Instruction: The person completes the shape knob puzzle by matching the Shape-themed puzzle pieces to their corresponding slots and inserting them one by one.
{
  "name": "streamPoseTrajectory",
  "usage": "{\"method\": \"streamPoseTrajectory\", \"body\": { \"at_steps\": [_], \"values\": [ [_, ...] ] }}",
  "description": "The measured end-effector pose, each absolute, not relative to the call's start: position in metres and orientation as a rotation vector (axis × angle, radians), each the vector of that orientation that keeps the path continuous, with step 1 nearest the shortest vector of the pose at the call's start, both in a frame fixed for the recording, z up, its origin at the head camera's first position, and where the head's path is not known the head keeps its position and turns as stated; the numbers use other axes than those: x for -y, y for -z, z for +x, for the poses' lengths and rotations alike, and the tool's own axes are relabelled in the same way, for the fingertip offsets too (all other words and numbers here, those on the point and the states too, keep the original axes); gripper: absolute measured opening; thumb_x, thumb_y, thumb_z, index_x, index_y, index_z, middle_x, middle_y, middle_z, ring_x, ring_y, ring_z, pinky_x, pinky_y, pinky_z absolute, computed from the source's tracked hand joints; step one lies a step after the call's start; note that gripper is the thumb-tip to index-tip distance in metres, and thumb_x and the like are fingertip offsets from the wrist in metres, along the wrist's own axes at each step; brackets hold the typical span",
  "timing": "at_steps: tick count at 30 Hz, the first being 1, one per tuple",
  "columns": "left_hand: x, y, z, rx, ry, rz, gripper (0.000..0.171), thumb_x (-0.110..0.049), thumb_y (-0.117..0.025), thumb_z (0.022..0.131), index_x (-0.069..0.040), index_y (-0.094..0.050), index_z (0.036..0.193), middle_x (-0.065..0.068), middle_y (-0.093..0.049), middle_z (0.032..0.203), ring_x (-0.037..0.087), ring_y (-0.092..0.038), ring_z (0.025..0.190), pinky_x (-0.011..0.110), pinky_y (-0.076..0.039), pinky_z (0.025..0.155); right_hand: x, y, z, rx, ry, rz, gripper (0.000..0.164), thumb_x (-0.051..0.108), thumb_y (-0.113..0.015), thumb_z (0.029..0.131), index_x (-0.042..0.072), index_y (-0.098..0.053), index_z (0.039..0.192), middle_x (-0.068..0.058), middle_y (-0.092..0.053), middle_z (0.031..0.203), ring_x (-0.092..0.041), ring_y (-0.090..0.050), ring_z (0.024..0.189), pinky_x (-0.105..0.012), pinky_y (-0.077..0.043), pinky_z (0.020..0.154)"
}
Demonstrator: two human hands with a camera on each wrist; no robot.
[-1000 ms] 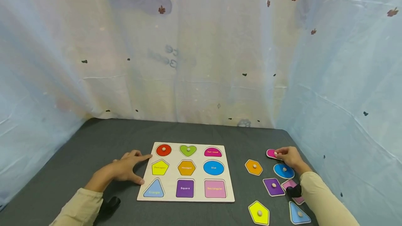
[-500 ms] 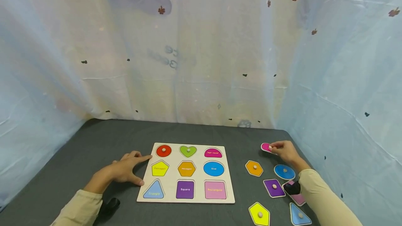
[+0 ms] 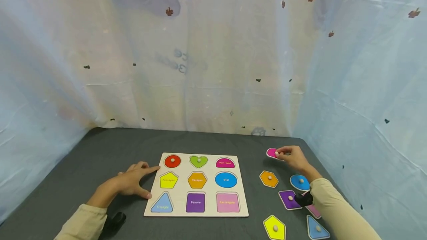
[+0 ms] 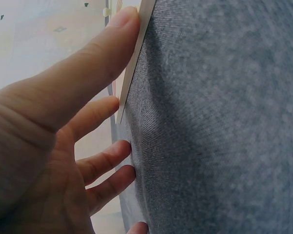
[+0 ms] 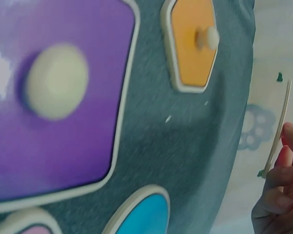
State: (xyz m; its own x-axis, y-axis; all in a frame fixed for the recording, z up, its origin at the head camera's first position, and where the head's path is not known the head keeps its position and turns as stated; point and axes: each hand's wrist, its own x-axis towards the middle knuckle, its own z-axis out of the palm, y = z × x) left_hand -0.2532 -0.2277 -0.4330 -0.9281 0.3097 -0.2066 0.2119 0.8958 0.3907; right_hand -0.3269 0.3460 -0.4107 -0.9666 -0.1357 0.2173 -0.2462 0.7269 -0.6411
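My right hand point(image 3: 294, 157) pinches the knob of a magenta half-round puzzle piece point(image 3: 271, 152), held up over the table's far right part. In the right wrist view this piece point(image 5: 279, 129) shows edge-on, clear of the cloth. My left hand point(image 3: 131, 181) spreads thumb and forefinger along the left edge of the white puzzle board point(image 3: 179, 197), both tips at the edge. A red circle point(image 3: 168, 162) and a green heart point(image 3: 195, 163), each with a knob, sit in the board's top row. Beside them is the printed "Half round" recess point(image 3: 225, 163).
Right of the board lie loose knobbed pieces: an orange hexagon point(image 3: 265, 182), blue oval point(image 3: 295, 184), purple square point(image 3: 287, 205), yellow pentagon point(image 3: 271, 232) and light-blue triangle point(image 3: 313, 229). A pink rectangle point(image 3: 313, 211) is partly hidden under the right wrist. Patterned curtains point(image 3: 213, 47) surround the grey table point(image 3: 126, 143).
My right hand has lifted the half-round piece and carried it left and away from me, from beyond the blue oval to beyond the orange hexagon. My left hand stays at the board's edge.
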Motion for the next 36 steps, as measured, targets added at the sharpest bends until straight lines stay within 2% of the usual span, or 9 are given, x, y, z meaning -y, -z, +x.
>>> {"method": "streamPoseTrajectory", "body": {
  "at_steps": [36],
  "values": [
    [0.229,0.435,-0.253,-2.805,-0.504,0.405,0.1,-0.05,-0.086,0.061,-0.024,-0.041,0.146,0.013,-0.04,0.133,0.036,-0.039,0.116,0.074,-0.03,0.083,-0.301,0.404,-0.326,2.773,-1.114,0.442,0.018,0.014,-0.07,0.087,-0.001,-0.071,0.097,-0.008,-0.061,0.078,-0.023,-0.056,0.074,-0.023,-0.049,0.062]
  ]
}}
